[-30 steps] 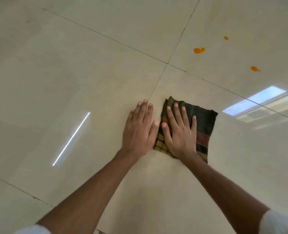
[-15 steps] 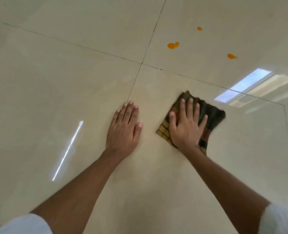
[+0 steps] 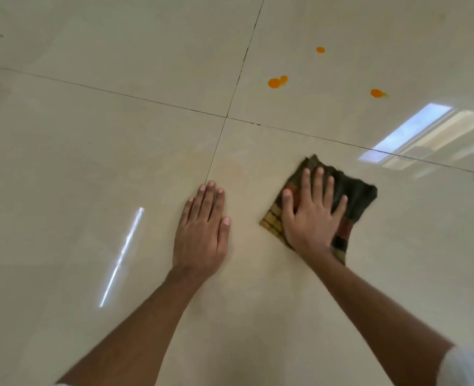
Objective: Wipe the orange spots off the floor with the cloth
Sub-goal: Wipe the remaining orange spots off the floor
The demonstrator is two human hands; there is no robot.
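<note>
Cloth (image 3: 350, 196) pressed flat on floor (image 3: 91, 135) under right hand (image 3: 311, 215), fingers spread, likely for even pressure. Left hand (image 3: 202, 229) laid flat on bare tile, fingers together, likely as support. Spots (image 3: 274, 82) seen far, well apart from cloth, not yet wiped.
</note>
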